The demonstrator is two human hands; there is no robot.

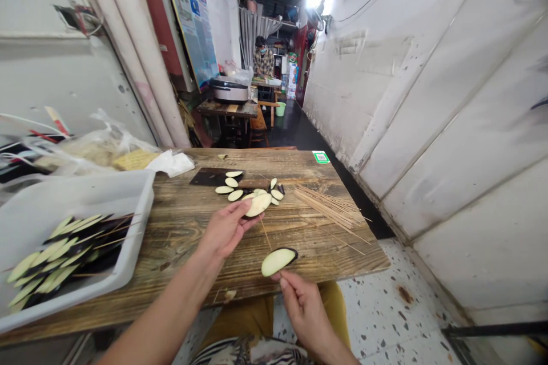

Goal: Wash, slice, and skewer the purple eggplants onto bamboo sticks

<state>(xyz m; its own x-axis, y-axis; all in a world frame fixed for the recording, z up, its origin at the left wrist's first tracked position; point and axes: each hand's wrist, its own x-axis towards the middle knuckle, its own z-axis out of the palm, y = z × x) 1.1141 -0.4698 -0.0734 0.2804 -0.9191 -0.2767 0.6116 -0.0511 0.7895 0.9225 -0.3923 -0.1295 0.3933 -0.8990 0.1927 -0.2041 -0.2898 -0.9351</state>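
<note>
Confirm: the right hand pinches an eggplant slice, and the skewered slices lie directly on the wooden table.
Wrong: the skewered slices lie in a white plastic tray, not directly on the wooden table, as the head view shows. The right hand does pinch an eggplant slice.

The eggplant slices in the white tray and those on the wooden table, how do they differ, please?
The tray slices are threaded on bamboo skewers, while the table slices lie loose. The tray slices overlap in rows; the table slices are scattered. Both show pale flesh, dark skin.

Left hand [226,229] angled inward, gripping; right hand [305,312] pinching upward.
</note>
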